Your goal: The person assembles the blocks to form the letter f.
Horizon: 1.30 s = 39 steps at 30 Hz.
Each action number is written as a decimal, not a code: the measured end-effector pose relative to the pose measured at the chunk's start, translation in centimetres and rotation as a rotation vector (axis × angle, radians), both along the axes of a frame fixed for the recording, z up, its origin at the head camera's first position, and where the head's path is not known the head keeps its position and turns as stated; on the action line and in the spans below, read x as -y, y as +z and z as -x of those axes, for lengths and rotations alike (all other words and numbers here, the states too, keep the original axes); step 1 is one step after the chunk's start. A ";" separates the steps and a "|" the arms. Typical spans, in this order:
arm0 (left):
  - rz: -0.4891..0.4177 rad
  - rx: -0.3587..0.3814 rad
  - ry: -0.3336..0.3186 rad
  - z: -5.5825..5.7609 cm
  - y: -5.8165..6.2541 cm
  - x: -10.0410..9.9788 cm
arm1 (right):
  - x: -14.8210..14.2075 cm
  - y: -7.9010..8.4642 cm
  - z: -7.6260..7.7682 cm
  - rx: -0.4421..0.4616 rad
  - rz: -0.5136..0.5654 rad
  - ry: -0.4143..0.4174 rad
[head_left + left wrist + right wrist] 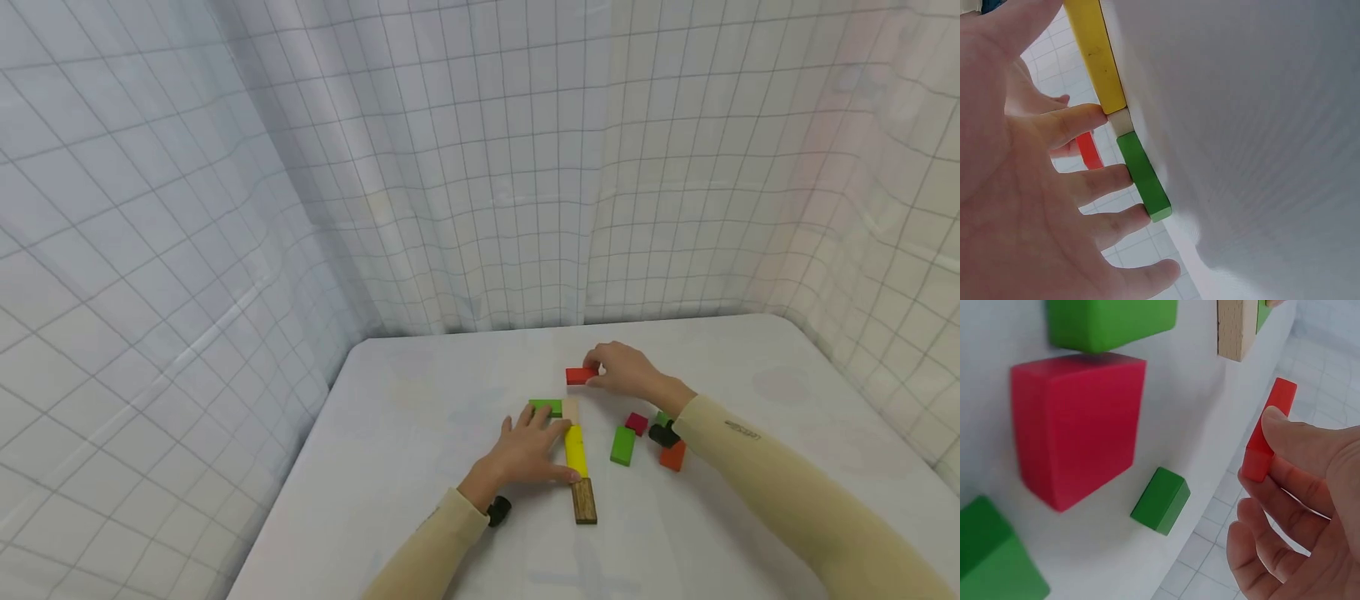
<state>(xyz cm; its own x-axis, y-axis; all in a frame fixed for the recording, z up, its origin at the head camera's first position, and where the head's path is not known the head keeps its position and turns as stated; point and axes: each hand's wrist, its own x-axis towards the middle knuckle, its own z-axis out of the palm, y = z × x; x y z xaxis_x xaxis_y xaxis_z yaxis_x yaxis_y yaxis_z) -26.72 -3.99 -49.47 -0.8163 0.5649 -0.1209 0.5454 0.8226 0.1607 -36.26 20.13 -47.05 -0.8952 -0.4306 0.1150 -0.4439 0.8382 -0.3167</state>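
Observation:
My right hand [628,372] pinches a red rectangular block [575,377] between thumb and fingers, beyond the row of blocks; in the right wrist view the thumb lies across the red block [1282,394]. My left hand [522,452] has its fingers spread along the row, with fingertips right at a green block [1142,177] and the pale wooden block [1120,122]. Nearer me, a long yellow piece [575,452] runs from the pale block to a dark brown grained block [585,504]. The left thumb reaches where yellow and brown meet.
Right of the row lie a loose green block [622,446], a crimson block [637,423] and an orange-red block [673,457]. A smaller green block [1161,501] lies beyond the crimson one. White gridded curtains [465,208] surround the white table [390,417].

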 end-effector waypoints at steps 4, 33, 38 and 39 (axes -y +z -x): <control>0.005 -0.004 0.000 -0.1 -0.1 0.1 | -0.8 -0.1 -0.8 0.013 0.001 -0.006; -0.045 0.009 -0.003 0.0 -0.3 0.2 | -1.8 -1.9 -2.8 0.132 0.009 -0.005; -0.063 0.016 -0.003 0.1 -0.3 0.2 | -1.6 -2.2 -2.8 0.137 0.004 -0.013; -0.065 0.013 -0.004 0.1 -0.3 0.2 | -1.6 -2.3 -2.8 0.136 0.002 -0.013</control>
<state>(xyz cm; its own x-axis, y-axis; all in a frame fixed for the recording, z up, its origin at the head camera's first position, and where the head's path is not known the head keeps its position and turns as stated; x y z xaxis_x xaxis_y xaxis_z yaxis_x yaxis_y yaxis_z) -26.79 -4.16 -49.80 -0.8125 0.5753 -0.0944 0.5464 0.8079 0.2208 -33.43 21.74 -49.32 -0.9079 -0.4191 -0.0068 -0.3862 0.8426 -0.3753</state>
